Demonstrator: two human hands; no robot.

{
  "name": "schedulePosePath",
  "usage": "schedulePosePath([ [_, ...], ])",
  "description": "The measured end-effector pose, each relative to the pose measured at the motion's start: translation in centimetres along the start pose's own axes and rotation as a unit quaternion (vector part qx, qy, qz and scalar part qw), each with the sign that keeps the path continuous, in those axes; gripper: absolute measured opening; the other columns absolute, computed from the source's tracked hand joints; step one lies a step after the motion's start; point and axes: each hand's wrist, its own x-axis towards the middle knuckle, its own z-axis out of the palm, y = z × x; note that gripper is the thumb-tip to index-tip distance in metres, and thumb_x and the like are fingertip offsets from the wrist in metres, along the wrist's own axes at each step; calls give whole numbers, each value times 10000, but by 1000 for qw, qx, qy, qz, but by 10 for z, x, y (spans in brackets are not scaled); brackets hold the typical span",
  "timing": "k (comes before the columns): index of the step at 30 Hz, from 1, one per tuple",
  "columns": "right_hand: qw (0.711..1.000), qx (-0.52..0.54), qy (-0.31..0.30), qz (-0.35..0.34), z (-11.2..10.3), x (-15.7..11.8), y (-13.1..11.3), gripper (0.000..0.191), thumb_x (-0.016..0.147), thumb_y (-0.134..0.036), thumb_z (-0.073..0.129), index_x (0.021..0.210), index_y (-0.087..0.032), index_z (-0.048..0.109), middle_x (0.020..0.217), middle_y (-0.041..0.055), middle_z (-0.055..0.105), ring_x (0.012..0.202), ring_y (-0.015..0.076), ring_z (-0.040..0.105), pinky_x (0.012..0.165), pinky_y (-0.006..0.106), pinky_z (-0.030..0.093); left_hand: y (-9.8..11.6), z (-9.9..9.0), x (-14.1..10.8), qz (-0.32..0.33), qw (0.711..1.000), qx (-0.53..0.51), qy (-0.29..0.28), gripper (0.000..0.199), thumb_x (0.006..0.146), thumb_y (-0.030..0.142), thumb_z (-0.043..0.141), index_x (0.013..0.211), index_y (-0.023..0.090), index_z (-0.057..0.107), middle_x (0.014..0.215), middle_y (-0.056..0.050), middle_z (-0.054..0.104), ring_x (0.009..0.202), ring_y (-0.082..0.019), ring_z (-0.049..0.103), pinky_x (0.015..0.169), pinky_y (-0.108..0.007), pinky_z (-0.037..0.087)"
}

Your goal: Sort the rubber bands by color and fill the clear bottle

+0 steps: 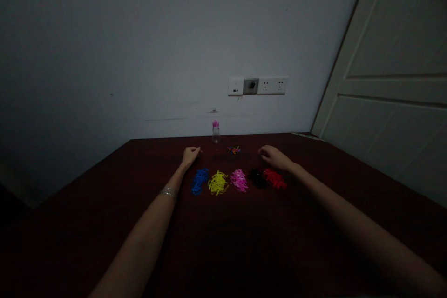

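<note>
My left hand point(191, 154) rests on the table beyond the blue pile, thumb and fingers pressed together; whatever they hold, if anything, is too small to make out. My right hand point(274, 155) is curled over the table behind the black and red piles, its fingertips partly hidden. Between the hands lies a small mixed-colour heap point(233, 150) of thin bands. Nearer me, in a row, are piles of what look like small rubber bands: blue point(199, 181), yellow point(218, 182), pink point(239, 180), black point(257, 178) and red point(275, 179).
A clear bottle point(216, 135) with pink at its top stands near the back edge of the dark red table point(223, 237). Behind is a pale wall point(167, 46) with a row of sockets point(272, 85). A panelled door point(391, 65) is at right.
</note>
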Motion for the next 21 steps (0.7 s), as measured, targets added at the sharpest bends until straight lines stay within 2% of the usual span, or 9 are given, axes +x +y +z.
schedulePosePath([
  [6,997,-30,-68,14,16,50,-24,310,778,-167,475,1063,-138,595,1096,114,601,997,197,546,860,267,389,7,-1,-5,-2,1000,9,-2,337,697,383,479,656,109,671,467,2,532,452,-100,460,476,-207,319],
  [11,992,-32,-104,70,31,80,-34,294,821,-207,445,1070,-179,598,1099,92,616,1014,194,554,827,260,403,15,-2,-10,-14,1000,0,-12,314,687,353,475,651,107,666,458,7,520,450,-99,454,480,-207,325],
  [17,979,-107,-146,96,38,90,-44,295,859,-263,402,1065,-189,599,1117,128,596,1008,224,549,791,309,425,15,-1,-10,-5,1000,18,-8,293,675,323,466,629,118,670,461,0,528,480,-110,477,500,-208,334],
  [21,976,-153,-129,86,40,86,-51,321,879,-267,349,1068,-175,591,1120,157,578,1031,266,516,777,356,438,15,-1,-10,-12,1000,24,-7,279,674,304,464,630,122,671,464,0,529,487,-111,483,502,-207,333],
])
